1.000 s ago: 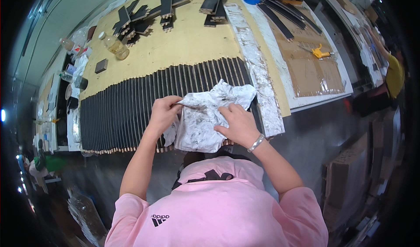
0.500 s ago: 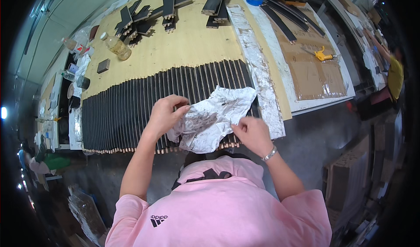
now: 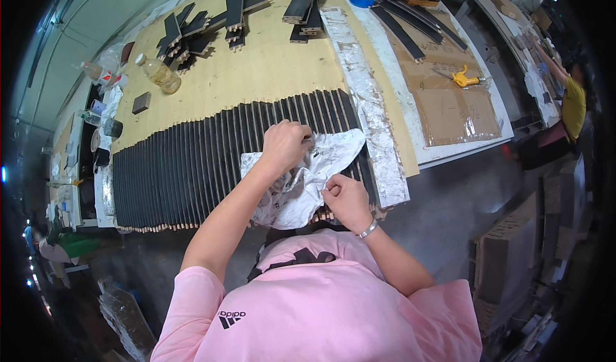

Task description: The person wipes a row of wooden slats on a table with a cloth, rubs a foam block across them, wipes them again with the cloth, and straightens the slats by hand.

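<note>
A crumpled white cloth (image 3: 298,192) with dark stains lies over the right part of a row of black wooden slats (image 3: 186,173). The slats are set side by side, with pale dowel pegs at their ends. My left hand (image 3: 287,145) is closed on the cloth's far middle part, its fingertips partly hidden. My right hand (image 3: 347,202), with a silver band at the wrist, pinches the cloth's near right edge.
Loose black slats (image 3: 186,35) are piled at the far left. A bottle of yellowish liquid (image 3: 158,73) and a small dark block (image 3: 142,103) are at left. Right of the work board, a yellow air blow gun (image 3: 465,76) lies on cardboard (image 3: 449,115). A person (image 3: 573,105) stands far right.
My left hand has moved right and farther in over the cloth, closing on it. My right hand has shifted slightly left and nearer. The cloth's folds have changed shape.
</note>
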Demonstrator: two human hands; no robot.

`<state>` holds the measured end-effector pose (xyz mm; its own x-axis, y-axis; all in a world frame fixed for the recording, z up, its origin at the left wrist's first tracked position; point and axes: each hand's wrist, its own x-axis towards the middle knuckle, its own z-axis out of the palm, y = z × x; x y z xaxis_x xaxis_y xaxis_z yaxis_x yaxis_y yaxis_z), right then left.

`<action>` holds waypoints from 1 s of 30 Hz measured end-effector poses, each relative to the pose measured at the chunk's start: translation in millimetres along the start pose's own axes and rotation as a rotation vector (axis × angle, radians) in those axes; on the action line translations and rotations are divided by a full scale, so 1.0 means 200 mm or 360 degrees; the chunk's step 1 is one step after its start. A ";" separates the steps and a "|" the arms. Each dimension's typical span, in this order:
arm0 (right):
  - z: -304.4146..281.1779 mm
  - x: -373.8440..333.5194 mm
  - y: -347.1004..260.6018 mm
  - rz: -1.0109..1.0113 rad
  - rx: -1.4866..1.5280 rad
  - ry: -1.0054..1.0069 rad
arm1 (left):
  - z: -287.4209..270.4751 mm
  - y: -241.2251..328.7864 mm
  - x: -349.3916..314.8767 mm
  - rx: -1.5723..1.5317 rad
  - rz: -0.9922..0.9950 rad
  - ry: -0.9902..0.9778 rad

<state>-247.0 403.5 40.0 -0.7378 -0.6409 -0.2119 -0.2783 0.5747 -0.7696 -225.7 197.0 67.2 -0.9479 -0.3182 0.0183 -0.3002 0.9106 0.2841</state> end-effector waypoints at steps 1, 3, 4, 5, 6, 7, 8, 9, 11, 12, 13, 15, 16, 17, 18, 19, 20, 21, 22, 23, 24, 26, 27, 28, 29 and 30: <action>0.01 0.00 0.02 -0.0004 0.0282 0.0019 | -0.02 0.01 0.02 -0.0185 -0.0022 0.0039; -0.01 0.00 0.04 -0.0036 0.0714 0.0086 | -0.08 0.01 0.07 -0.0586 -0.0208 0.0093; -0.02 0.02 0.06 -0.0025 0.0721 0.0096 | -0.12 -0.03 0.08 -0.1256 -0.0368 0.0049; -0.02 0.05 0.09 -0.0020 0.0969 0.0102 | -0.15 -0.10 0.11 -0.1740 -0.0290 0.0167; -0.03 0.08 0.12 -0.0016 0.1218 0.0107 | -0.19 -0.18 0.12 -0.1763 -0.0186 0.0233; -0.07 0.11 0.06 0.0018 0.1336 0.0106 | -0.27 -0.22 0.12 -0.1878 -0.0141 0.0352; -0.12 0.14 0.03 -0.0015 0.1203 0.0092 | -0.33 -0.27 0.15 -0.1931 -0.0018 0.0513; -0.13 0.19 0.01 -0.0067 0.1327 0.0092 | -0.38 -0.31 0.15 -0.2006 -0.0019 0.0670; -0.16 0.25 -0.03 -0.0119 0.1448 0.0099 | -0.52 -0.33 0.14 -0.1948 0.0156 0.0892; -0.18 0.28 -0.06 -0.0170 0.1447 0.0103 | -0.58 -0.35 0.12 -0.1922 0.0260 0.0941; -0.19 0.31 -0.06 -0.0217 0.1445 0.0110 | -0.62 -0.33 0.07 -0.1908 0.0261 0.0956; -0.22 0.37 -0.01 -0.0166 0.1366 0.0142 | -0.67 -0.32 -0.11 -0.1721 0.0416 0.0798; -0.21 0.41 0.01 -0.0126 0.1289 0.0153 | -0.69 -0.33 -0.22 -0.1534 0.0555 0.0637; -0.19 0.44 0.05 -0.0133 0.1281 0.0247 | -0.75 -0.28 -0.29 -0.1178 0.0779 0.0363; -0.20 0.45 0.06 -0.0120 0.1277 0.0254 | -0.77 -0.23 -0.35 -0.0822 0.0989 0.0088; -0.21 0.46 0.07 -0.0032 0.1275 0.0237 | -0.73 -0.20 -0.42 -0.0665 0.0920 -0.0205; -0.21 0.46 0.06 0.0046 0.1275 0.0207 | -0.70 -0.17 -0.49 -0.0497 0.0835 -0.0487; -0.20 0.47 0.08 0.0008 0.1252 0.0239 | -0.66 -0.18 -0.53 -0.0502 0.0827 -0.0485; -0.20 0.47 0.08 0.0002 0.1249 0.0220 | -0.61 -0.21 -0.56 -0.0468 0.0585 -0.0545; -0.20 0.47 0.07 0.0045 0.1316 0.0156 | -0.56 -0.23 -0.58 -0.0436 0.0347 -0.0603; -0.21 0.47 0.08 0.0090 0.1380 0.0096 | -0.51 -0.23 -0.56 -0.0379 0.0261 -0.0374; -0.22 0.48 0.10 0.0042 0.1287 0.0006 | -0.42 -0.23 -0.52 -0.0390 0.0077 -0.0095; -0.23 0.48 0.08 0.0054 0.1350 -0.0001 | -0.37 -0.23 -0.48 -0.0391 0.0063 -0.0085; -0.23 0.47 0.07 0.0073 0.1412 -0.0001 | -0.31 -0.22 -0.43 -0.0426 0.0053 0.0155; -0.24 0.47 0.07 0.0084 0.1418 -0.0010 | -0.28 -0.21 -0.40 -0.0463 0.0042 0.0394; -0.24 0.47 0.07 0.0086 0.1407 -0.0017 | -0.26 -0.19 -0.37 -0.0471 0.0033 0.0398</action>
<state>-348.8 375.3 38.3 -0.7292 -0.6315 -0.2634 0.3372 0.0033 -0.9414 -139.1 172.5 106.0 -0.8870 -0.3882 0.2500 -0.2026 0.8137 0.5448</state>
